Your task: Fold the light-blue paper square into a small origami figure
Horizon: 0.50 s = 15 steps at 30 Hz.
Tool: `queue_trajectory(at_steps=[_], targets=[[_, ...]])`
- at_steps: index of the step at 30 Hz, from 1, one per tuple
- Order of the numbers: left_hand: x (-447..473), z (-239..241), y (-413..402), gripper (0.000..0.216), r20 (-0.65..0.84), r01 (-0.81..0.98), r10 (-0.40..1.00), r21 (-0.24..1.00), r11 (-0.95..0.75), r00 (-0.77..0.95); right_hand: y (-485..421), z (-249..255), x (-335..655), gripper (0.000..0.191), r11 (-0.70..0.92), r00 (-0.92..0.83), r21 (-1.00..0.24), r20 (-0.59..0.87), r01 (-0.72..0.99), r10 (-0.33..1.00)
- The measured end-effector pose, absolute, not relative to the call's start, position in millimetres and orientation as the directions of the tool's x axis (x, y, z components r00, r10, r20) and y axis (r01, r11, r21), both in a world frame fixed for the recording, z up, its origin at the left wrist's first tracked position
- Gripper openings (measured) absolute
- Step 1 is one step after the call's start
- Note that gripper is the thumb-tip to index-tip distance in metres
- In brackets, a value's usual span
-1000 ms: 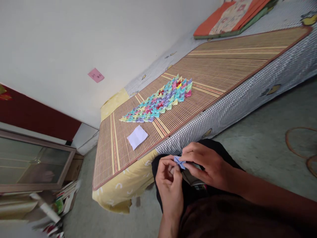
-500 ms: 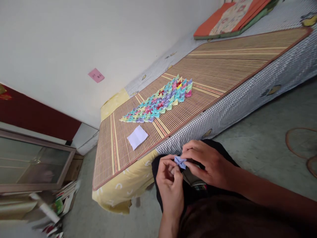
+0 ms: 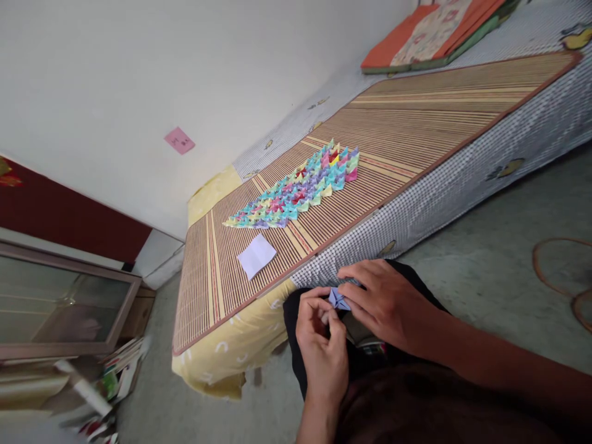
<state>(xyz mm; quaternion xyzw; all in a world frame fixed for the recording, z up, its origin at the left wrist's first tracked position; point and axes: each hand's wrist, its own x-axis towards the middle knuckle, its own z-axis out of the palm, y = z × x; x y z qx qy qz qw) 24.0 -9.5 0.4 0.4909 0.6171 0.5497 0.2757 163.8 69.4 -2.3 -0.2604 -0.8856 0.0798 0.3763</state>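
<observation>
Over my lap, a small folded piece of blue-purple paper (image 3: pixel 339 300) is pinched between both hands. My left hand (image 3: pixel 321 333) grips its left side with thumb and fingertips. My right hand (image 3: pixel 382 299) has its fingers on the right side, partly covering the paper. Creases and small flaps show on its upper face. On the bed mat, a flat pale-lilac paper square (image 3: pixel 257 255) lies with a fold line across it. Beyond it, several folded paper pieces (image 3: pixel 298 188) in blue, purple, yellow, green and pink stand in close rows.
The striped bamboo mat (image 3: pixel 217 277) covers the bed up to its edge by my knees. A folded orange quilt (image 3: pixel 383 52) lies at the far end. A pink note (image 3: pixel 180 140) is on the wall. A glass-fronted cabinet (image 3: pixel 69 296) stands left, with clutter (image 3: pixel 111 382) below.
Both hands and the small folded paper have shifted slightly to the right. My right index finger is raised a little, and the fingers now cover more of the paper's right side.
</observation>
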Motion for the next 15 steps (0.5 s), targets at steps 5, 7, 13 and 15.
queue_trajectory(at_steps=[5,7,13,15], targets=[[23.6,-2.2,-10.3,0.011,0.222,0.347,0.910,0.933,-0.095,-0.350,70.3,-8.1,163.8,0.017,0.854,-0.590,-0.308,0.622,0.419,0.514],[23.8,-2.0,-10.3,0.011,0.215,0.333,0.905,0.939,-0.089,-0.366,70.3,-11.0,164.9,0.021,0.869,-0.596,-0.293,0.638,0.398,0.488],[24.1,-2.8,-8.8,0.007,0.133,0.152,0.903,0.985,-0.077,-0.408,71.9,-17.6,167.4,0.024,0.862,-0.564,-0.281,0.663,0.422,0.492],[24.5,-2.7,-7.9,0.006,0.121,0.130,0.898,0.989,-0.072,-0.424,72.9,-19.6,166.5,0.024,0.861,-0.565,-0.278,0.662,0.426,0.493]])
